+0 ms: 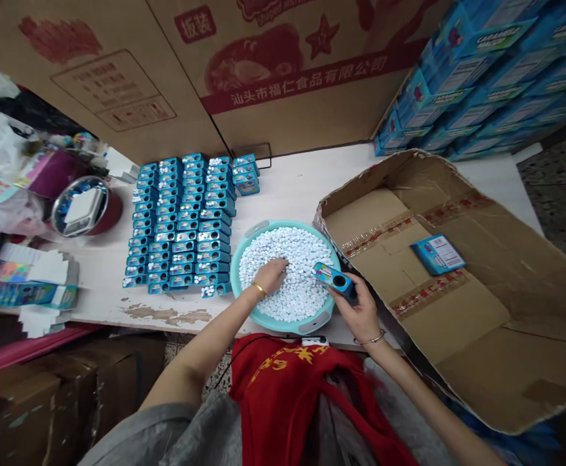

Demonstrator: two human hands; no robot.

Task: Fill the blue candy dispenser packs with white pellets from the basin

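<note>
A turquoise basin full of small white candies stands at the table's front edge. Into the candies dips my left hand, its fingertips partly buried, so what they pinch is hidden. Over the basin's right side, my right hand grips a small blue candy box, tilted, with a dark round hole in its top. To the left stand several rows of similar blue boxes, some with white candies lying on their tops.
An open cardboard box at right holds one blue box. Blue cartons are stacked behind it. Large cardboard cartons line the back. At left are a metal bowl and stacked flat cards.
</note>
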